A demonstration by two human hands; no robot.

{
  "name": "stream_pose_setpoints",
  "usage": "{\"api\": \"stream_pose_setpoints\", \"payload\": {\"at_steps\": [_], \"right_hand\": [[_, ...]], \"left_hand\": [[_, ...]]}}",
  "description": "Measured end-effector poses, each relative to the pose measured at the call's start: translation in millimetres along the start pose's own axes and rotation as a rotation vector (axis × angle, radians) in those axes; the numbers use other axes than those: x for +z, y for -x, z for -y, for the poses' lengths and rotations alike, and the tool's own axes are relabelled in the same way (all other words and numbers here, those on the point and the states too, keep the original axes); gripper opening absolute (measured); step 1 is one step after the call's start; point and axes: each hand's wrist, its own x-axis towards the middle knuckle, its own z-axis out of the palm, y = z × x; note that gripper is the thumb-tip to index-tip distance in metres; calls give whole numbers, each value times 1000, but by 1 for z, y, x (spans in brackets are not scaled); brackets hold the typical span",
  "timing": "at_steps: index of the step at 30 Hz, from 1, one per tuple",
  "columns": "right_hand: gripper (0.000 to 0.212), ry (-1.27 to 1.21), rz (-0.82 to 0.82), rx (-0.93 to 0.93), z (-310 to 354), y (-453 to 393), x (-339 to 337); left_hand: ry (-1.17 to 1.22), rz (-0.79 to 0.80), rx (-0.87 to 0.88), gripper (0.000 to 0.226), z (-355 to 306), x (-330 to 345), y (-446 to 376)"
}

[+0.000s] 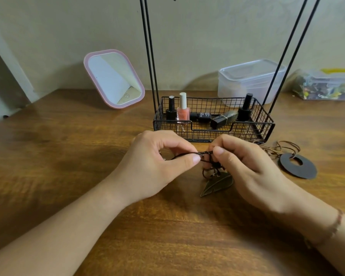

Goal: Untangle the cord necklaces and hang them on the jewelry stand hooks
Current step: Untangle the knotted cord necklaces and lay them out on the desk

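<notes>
Dark cord (pixel 204 156) is pinched at centre frame by left hand (pixel 159 162) and right hand (pixel 245 166). Its leaf pendant (pixel 217 184) lies just below, on the wooden table (pixel 68 156)

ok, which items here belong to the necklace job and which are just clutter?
Job: dark cord pinched by left hand and right hand; leaf pendant; ring-pendant necklace; jewelry stand.
Clutter: pink mirror; nail polish bottles; clear plastic box.

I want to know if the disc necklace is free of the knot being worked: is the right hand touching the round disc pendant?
Apart. The head view shows bare table between the right hand and the round disc pendant.
</notes>
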Motion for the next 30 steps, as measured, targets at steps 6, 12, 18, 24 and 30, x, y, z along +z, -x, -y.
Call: {"api": "stream_pose_setpoints", "payload": {"at_steps": [6, 12, 18, 24, 30], "right_hand": [[28, 94, -64, -28, 1, 1, -2], [13, 144, -111, -72, 3, 1, -3], [12, 106, -19, -11, 2, 0, -1], [12, 147, 5, 7, 0, -1, -2], [18, -81, -14, 8, -1, -2, -3]], "left_hand": [[-139, -119, 71, 21, 1, 5, 1], [-177, -118, 62, 18, 1, 7, 1], [-161, -90, 62, 21, 2, 8, 1], [-50, 32, 74, 17, 3, 11, 0], [-187, -71, 97, 20, 6, 13, 1]]}}
